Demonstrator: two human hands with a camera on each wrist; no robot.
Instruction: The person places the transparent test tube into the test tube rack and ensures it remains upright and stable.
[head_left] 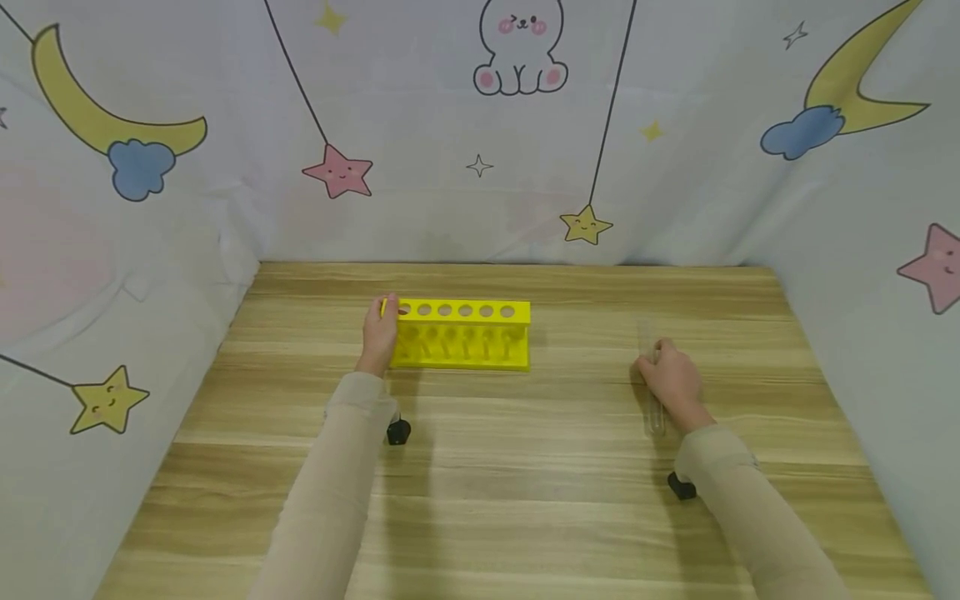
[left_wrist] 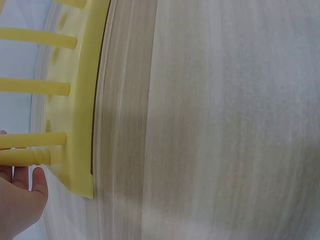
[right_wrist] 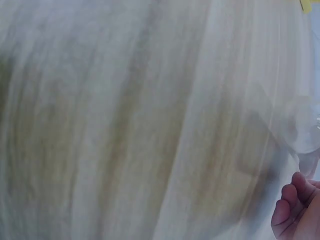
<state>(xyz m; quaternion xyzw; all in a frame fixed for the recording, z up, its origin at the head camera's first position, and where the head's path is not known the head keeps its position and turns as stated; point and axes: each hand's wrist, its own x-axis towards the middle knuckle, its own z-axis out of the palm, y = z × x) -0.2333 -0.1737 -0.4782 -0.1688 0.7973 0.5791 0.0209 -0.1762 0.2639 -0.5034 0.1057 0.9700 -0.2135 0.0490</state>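
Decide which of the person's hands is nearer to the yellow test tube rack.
Left. The left hand holds the yellow test tube rack at its left end; the right hand lies well off to its right, on a clear tube.

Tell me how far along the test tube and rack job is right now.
Early. Done: nothing, since all six holes in the yellow rack look empty. In hand: the left hand grips the rack's left end, and the right hand holds a clear test tube low over the table. Left: getting that tube into the rack.

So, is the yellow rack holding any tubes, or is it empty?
Empty. The yellow rack shows six open holes on top with nothing in them. The left hand holds its end; the glass tube is at the right hand.
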